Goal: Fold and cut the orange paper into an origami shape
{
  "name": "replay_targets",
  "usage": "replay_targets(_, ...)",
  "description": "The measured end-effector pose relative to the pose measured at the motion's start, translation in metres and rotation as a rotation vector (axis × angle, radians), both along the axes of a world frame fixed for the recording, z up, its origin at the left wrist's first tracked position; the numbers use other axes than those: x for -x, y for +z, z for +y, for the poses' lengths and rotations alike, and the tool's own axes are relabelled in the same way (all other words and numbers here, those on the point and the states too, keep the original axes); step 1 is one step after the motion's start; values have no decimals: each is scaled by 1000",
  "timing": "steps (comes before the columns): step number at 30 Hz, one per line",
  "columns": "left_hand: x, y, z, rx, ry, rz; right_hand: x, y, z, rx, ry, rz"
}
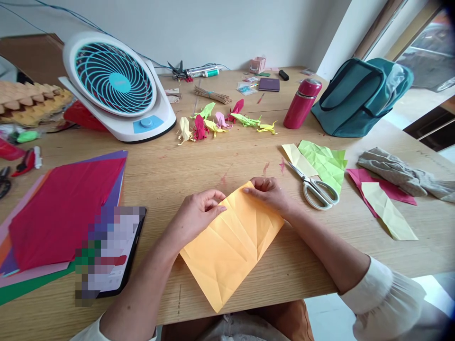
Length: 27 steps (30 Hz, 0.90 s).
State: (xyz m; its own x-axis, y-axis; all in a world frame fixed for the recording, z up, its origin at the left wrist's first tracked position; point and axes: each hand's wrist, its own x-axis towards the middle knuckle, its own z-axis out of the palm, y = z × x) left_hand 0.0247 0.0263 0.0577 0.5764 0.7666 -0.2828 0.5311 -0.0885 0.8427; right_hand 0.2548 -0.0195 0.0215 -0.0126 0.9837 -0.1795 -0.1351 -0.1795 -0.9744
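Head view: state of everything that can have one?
orange paper: creased, flat on the table, near corner past the table edge
left hand: pinching the paper's far edge
right hand: pinching the paper's far corner
scissors: shut, lying flat
flask: upright, lid on
bag: top looks open
fan: tilted back; cannot tell if it is running

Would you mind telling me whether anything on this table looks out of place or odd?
Only slightly: reddish smudges stain the table just beyond the paper that the left hand and right hand pinch. Nothing looks spilled or broken.
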Motion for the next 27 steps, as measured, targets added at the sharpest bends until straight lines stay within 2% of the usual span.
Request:
replay_targets(3, 0, -1, 1, -228, 23, 35, -1, 0, 2, -23, -63, -28)
replay_targets(6, 0, -3, 1, -357, 34, 66, -2, 2, 3, -48, -96, -67)
replay_targets(17, 2, -4, 2, -411, 110, 173, -4, 1, 2, -91, -143, -106)
replay_targets(21, 2, -6, 3, -421, 134, 145, -5, 1, 2, -93, -151, -122)
replay_targets(27, 3, -5, 5, -419, 103, 112, -3, -1, 1, -121, -146, -151)
